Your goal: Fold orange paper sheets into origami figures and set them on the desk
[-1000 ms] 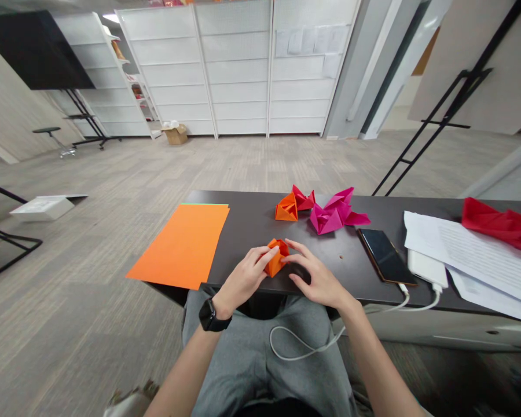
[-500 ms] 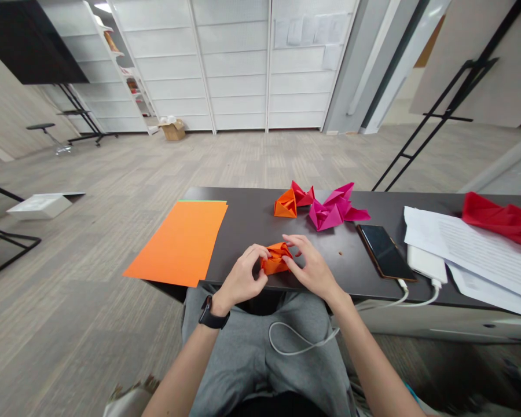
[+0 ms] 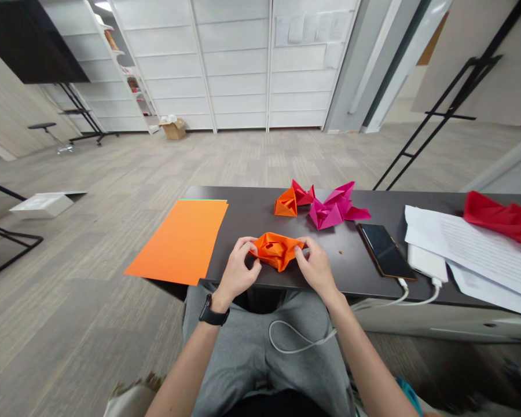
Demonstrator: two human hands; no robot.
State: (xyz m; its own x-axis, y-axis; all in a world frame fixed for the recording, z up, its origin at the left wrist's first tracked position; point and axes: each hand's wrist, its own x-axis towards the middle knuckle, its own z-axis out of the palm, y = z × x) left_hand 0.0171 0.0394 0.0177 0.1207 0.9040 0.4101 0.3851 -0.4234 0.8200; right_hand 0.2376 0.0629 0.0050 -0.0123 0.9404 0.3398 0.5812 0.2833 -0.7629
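Observation:
Between my two hands, near the table's front edge, is a folded orange paper piece (image 3: 276, 250), spread wide with a puckered, creased middle. My left hand (image 3: 238, 267) pinches its left end between thumb and fingers. At the opposite end, my right hand (image 3: 316, 265) grips the right corner the same way. Just beyond lie a smaller orange paper fold (image 3: 285, 204), a red paper fold (image 3: 304, 193) touching it, and a magenta folded paper shape (image 3: 332, 208) with pointed tips.
A stack of orange paper sheets (image 3: 182, 240) overhangs the dark table (image 3: 243, 202) at left. To the right are a phone (image 3: 384, 250), a white power bank (image 3: 428, 263) with cables, printed papers (image 3: 477, 243) and a red folded paper (image 3: 503, 217). A white cable (image 3: 301, 350) loops over my lap.
The orange paper piece has gone from compact to stretched wide and opened out. My hands have moved apart, each now pinching one end of it.

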